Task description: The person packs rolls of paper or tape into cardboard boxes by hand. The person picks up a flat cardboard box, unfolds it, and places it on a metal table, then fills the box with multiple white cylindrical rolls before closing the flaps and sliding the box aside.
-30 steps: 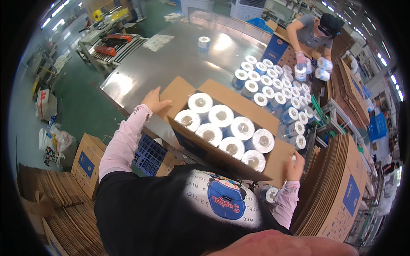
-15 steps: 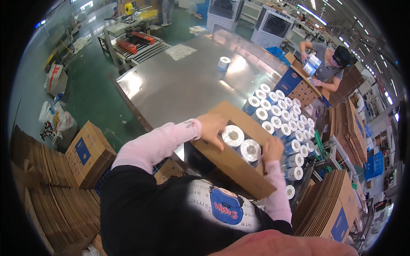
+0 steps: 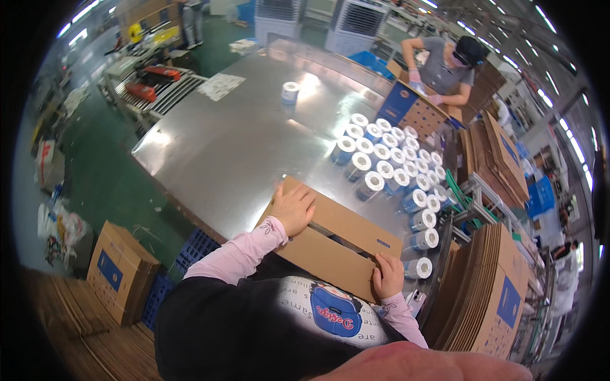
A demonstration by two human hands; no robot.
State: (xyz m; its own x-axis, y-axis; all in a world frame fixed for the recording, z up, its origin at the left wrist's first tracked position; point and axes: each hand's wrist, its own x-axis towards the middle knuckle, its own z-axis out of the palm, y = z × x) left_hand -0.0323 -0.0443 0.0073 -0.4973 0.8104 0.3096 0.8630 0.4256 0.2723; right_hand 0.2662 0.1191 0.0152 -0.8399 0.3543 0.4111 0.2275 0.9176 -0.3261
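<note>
A brown cardboard box stands in front of me at the near edge of the metal table, its two long top flaps folded down almost together. A narrow dark gap runs between them. My left hand is closed over the box's far left end, fingers bent on the flaps. At the right end, my right hand curls its fingers over the flap edges. The flaps hide what is inside. Beyond the box, many white rolls with blue wrapping stand upright on the table; a few at the right lie tilted.
One roll stands alone on the metal table. Across it, a co-worker handles rolls at another open box. Folded cartons are stacked at my right, more at my left. A roller conveyor stands far left.
The flaps have come down over the two rolls that showed inside the box. Both hands have shifted onto the flaps, and the view has turned slightly right.
</note>
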